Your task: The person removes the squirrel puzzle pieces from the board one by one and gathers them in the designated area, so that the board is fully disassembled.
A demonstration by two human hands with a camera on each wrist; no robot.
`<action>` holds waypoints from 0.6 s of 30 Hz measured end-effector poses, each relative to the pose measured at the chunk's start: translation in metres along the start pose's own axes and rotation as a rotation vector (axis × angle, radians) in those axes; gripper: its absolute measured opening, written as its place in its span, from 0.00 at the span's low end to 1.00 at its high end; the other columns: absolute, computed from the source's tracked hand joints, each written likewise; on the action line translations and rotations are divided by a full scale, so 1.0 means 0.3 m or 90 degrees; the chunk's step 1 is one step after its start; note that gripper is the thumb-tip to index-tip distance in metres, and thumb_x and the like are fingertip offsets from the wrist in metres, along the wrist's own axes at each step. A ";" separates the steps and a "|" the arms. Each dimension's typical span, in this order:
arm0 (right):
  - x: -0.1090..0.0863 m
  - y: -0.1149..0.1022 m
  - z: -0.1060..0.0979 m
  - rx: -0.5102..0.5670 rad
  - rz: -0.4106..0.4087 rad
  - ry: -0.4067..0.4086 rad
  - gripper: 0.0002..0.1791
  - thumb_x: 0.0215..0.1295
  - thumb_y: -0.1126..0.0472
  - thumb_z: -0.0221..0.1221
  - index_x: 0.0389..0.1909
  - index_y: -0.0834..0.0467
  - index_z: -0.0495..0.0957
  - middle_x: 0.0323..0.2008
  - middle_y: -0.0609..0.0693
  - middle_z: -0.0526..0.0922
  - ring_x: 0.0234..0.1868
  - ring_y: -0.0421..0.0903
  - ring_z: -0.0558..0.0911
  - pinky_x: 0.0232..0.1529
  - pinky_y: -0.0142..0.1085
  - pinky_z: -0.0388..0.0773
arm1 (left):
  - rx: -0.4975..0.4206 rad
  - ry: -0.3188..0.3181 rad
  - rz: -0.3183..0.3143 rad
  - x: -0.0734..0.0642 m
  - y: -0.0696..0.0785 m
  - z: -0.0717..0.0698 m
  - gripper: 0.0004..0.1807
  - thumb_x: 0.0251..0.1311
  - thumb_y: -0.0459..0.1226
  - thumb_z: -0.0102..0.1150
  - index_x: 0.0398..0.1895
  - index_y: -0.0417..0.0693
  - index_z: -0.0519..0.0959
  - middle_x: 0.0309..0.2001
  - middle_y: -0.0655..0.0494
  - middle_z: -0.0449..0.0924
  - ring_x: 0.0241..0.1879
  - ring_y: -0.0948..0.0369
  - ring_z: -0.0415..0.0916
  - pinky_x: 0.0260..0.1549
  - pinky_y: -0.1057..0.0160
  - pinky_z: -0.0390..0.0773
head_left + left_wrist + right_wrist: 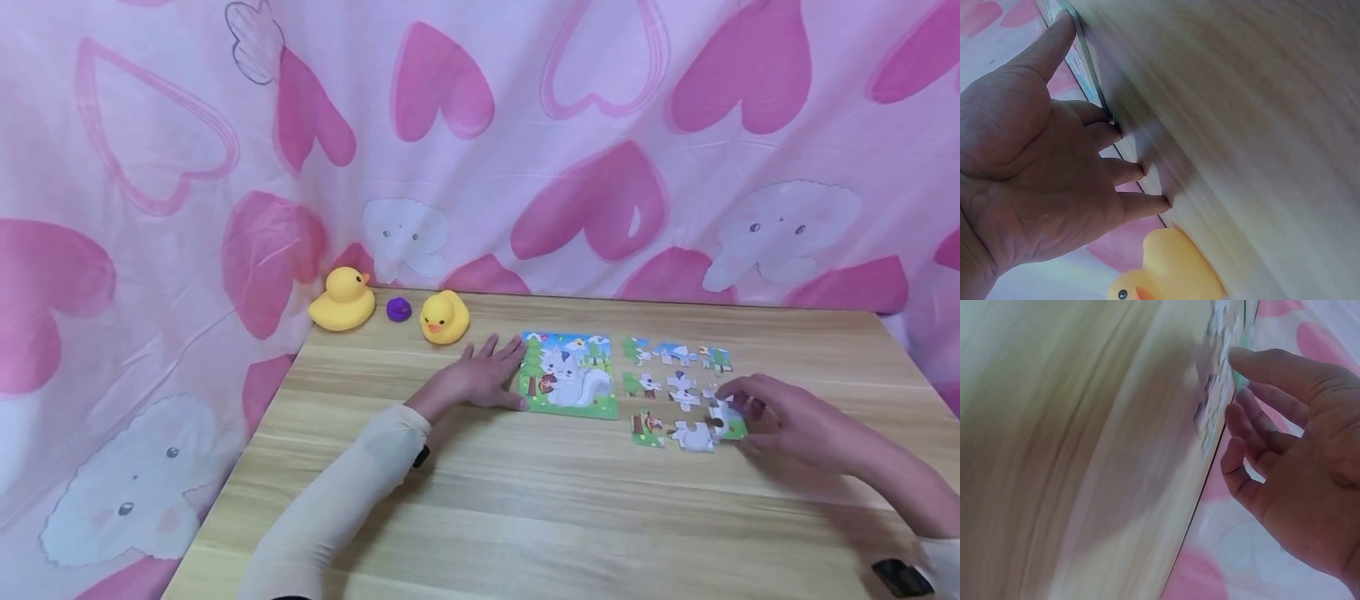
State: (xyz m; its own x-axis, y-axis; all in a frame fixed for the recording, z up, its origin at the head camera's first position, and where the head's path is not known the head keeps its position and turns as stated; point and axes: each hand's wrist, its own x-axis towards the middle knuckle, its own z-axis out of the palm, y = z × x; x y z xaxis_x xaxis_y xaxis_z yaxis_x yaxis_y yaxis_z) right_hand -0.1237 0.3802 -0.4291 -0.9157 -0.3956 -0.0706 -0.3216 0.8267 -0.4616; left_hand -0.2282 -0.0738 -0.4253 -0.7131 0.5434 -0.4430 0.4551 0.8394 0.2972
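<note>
A square squirrel picture board (570, 375) lies flat on the table. My left hand (491, 375) rests at its left side, fingers spread, the thumb and a fingertip touching the edge; the left wrist view shows the palm (1041, 162) beside that edge. To the right of the board, several loose jigsaw pieces lie in spaced rows, among them a squirrel-face piece (682, 390) and a squirrel-tail piece (693, 437). My right hand (802, 421) pinches a green-and-white jigsaw piece (731, 423) at the lower right of the rows, thumb and forefinger at its edges.
At the table's back left stand a large yellow rubber duck (343, 302), a small purple duck (399, 310) and another yellow duck (444, 318). A pink heart-patterned curtain (480, 192) hangs behind the wooden table (525, 517).
</note>
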 end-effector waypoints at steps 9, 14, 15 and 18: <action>-0.060 0.041 0.016 -0.012 0.040 -0.066 0.29 0.54 0.65 0.76 0.58 0.55 0.81 0.44 0.41 0.81 0.41 0.30 0.73 0.42 0.28 0.80 | -0.007 -0.010 0.004 0.001 0.020 -0.007 0.56 0.71 0.59 0.61 0.88 0.52 0.39 0.89 0.56 0.31 0.87 0.42 0.26 0.82 0.30 0.34; -0.063 0.045 0.022 -0.001 0.021 -0.058 0.31 0.51 0.65 0.77 0.59 0.58 0.80 0.44 0.43 0.80 0.41 0.30 0.73 0.40 0.28 0.79 | -0.003 -0.009 0.010 0.002 0.020 -0.014 0.56 0.71 0.60 0.61 0.88 0.51 0.39 0.89 0.55 0.31 0.87 0.41 0.27 0.81 0.28 0.36; -0.062 0.044 0.021 -0.001 0.022 -0.057 0.32 0.51 0.64 0.78 0.59 0.57 0.80 0.44 0.43 0.80 0.41 0.30 0.73 0.40 0.28 0.79 | -0.003 -0.008 0.012 0.003 0.018 -0.014 0.56 0.71 0.60 0.61 0.88 0.51 0.40 0.89 0.55 0.31 0.87 0.40 0.27 0.81 0.28 0.36; -0.056 0.038 0.017 -0.003 0.016 -0.052 0.34 0.52 0.59 0.79 0.61 0.56 0.79 0.45 0.42 0.81 0.42 0.30 0.73 0.41 0.28 0.80 | -0.005 -0.001 0.013 0.005 0.006 -0.010 0.56 0.71 0.61 0.61 0.88 0.53 0.40 0.89 0.56 0.32 0.87 0.41 0.28 0.82 0.29 0.37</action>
State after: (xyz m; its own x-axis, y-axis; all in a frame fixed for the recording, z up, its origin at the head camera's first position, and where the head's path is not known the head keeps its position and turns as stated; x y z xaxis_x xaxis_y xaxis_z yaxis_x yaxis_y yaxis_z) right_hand -0.1108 0.3942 -0.4376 -0.9008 -0.4055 -0.1551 -0.2992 0.8387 -0.4551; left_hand -0.2301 -0.0715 -0.4230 -0.7022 0.5610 -0.4384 0.4657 0.8276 0.3133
